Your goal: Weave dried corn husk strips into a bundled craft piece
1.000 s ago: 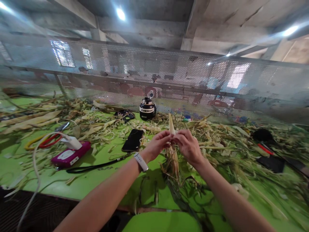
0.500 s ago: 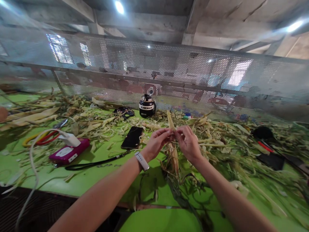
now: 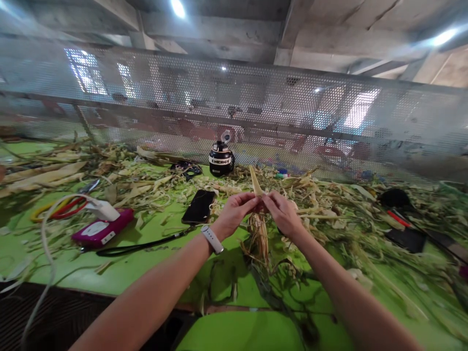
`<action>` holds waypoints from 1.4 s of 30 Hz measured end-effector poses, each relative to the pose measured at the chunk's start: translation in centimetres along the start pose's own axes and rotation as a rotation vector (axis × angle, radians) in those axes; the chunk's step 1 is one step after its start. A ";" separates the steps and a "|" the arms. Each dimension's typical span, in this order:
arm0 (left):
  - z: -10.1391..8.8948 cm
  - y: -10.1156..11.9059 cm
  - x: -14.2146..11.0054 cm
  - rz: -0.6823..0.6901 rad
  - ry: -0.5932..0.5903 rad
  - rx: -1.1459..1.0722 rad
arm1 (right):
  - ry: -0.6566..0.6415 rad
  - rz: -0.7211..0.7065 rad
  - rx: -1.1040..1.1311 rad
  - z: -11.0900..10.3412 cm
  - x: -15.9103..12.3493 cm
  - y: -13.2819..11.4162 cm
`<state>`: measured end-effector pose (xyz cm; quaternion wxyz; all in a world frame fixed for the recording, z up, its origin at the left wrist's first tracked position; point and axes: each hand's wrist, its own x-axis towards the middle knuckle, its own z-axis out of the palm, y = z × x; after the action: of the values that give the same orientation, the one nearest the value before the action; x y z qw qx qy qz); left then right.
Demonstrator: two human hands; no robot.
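Note:
Near the middle of the green table, my left hand (image 3: 237,210) and my right hand (image 3: 282,210) meet, fingers pinched together. Between the fingertips stands a pale yellow leafy stalk (image 3: 254,180), its narrow tip pointing up. Just below the hands hangs or lies a bundle of dry brown leaves (image 3: 259,239); whether it joins the stalk is hidden by my fingers. Darker, limp leaves (image 3: 268,292) trail from there toward the table's front edge. My left wrist wears a pale watch band (image 3: 212,239).
Plant scraps (image 3: 329,209) litter the green table (image 3: 153,268). A black phone (image 3: 199,206), a black "ENERGY" bottle (image 3: 221,161) and a magenta power bank (image 3: 104,228) with a white plug and cable lie around. Scissors (image 3: 69,204) rest at left. A perforated metal screen (image 3: 252,107) stands behind.
The view has shifted slightly. My right hand's fingers have drawn in closer to the left at the base of the stalk, which stays pinched.

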<state>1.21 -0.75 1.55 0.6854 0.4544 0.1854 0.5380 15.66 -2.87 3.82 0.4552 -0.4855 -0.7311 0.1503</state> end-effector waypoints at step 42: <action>0.1 -1.2 -0.3 -0.020 0.016 0.102 | -0.048 -0.097 -0.067 0.9 -0.4 0.8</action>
<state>1.84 -1.07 0.59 0.6653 0.4826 0.2226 0.5243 15.39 -2.63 2.61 0.4277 -0.4608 -0.7691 0.1149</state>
